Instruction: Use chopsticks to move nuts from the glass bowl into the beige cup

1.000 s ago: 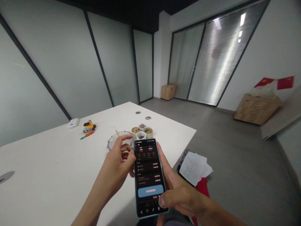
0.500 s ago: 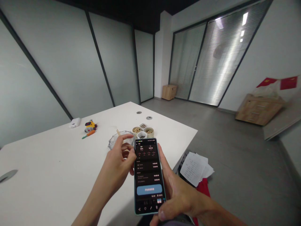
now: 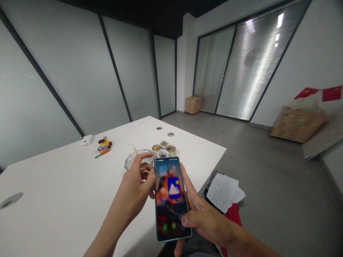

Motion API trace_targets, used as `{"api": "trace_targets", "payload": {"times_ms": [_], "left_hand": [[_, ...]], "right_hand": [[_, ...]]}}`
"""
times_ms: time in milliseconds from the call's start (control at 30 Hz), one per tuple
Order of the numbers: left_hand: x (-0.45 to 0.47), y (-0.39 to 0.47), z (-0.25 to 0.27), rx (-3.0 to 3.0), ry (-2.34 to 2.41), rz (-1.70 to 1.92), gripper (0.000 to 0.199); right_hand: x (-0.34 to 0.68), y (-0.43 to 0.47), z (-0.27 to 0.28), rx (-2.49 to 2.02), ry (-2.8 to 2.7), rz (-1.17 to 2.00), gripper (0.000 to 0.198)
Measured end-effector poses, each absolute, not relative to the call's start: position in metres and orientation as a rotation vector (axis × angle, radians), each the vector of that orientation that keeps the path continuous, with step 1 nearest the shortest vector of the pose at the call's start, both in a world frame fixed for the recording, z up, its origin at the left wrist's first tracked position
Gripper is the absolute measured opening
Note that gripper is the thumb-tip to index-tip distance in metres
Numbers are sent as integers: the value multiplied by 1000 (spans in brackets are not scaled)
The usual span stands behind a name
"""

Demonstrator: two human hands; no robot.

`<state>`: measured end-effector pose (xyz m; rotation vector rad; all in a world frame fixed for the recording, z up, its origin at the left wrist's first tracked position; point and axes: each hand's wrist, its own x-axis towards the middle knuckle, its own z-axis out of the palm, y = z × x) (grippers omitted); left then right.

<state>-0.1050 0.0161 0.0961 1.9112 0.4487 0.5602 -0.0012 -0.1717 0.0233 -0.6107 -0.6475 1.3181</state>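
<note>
Upright over the table's near edge is a smartphone with a thin pale-teal rim. Its screen shows a blurred picture and a blue icon with a white mountain shape. My right hand wraps round its right side, with the thumb over the lower right of the screen. My left hand is at the phone's upper left edge, its fingers bent and apart; whether they touch the phone I cannot tell. Behind the left hand a clear glass bowl is partly hidden, with thin wooden sticks showing above it.
On the white table, small bowls of nut-like pieces stand behind the phone. Farther left are a yellow toy, an orange-and-green carrot-like stick and a white box-like object. Printed papers lie below the table's right edge.
The phone's screen has switched from a dark page with text and a blue button to a blurred picture with an icon. My right thumb has shifted up along the screen's lower right.
</note>
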Motion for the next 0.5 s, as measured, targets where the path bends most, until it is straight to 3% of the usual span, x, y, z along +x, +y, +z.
{"api": "trace_targets", "payload": {"times_ms": [333, 500], "left_hand": [[-105, 15, 97, 1915, 456, 553, 49], [-106, 15, 98, 1922, 451, 564, 48]], "right_hand": [[0, -172, 20, -596, -666, 1301, 162], [-2, -171, 21, -604, -702, 1288, 176]]}}
